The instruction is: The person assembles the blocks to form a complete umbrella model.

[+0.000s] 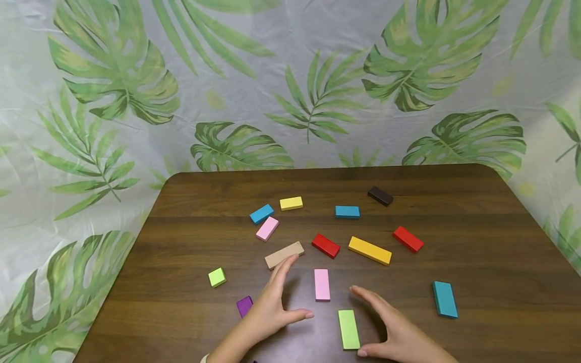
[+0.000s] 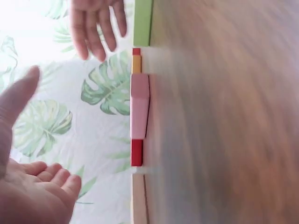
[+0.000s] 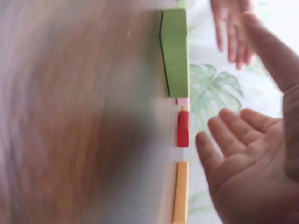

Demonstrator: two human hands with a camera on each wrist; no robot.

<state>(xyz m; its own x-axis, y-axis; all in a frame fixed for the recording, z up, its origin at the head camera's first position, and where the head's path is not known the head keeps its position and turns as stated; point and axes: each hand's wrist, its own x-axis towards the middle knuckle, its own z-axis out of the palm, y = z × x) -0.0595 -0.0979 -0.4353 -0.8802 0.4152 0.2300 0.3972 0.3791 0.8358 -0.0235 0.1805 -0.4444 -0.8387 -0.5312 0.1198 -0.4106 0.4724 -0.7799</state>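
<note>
My left hand hovers over the table with thumb and fingers spread, holding nothing. Just beyond its fingertips lies a plain wooden block, partly covered by the index finger in the head view. A pink block lies flat between the two hands. On the right, my right hand is also spread, its thumb tip close to the near corner of a light green block. In the right wrist view the green block stands apart from the extended fingers. A purple block is partly hidden behind the left hand.
Farther back lie red, orange, blue, yellow and dark brown blocks. A teal block lies at right, a small green one at left. A leaf-patterned curtain hangs behind the table.
</note>
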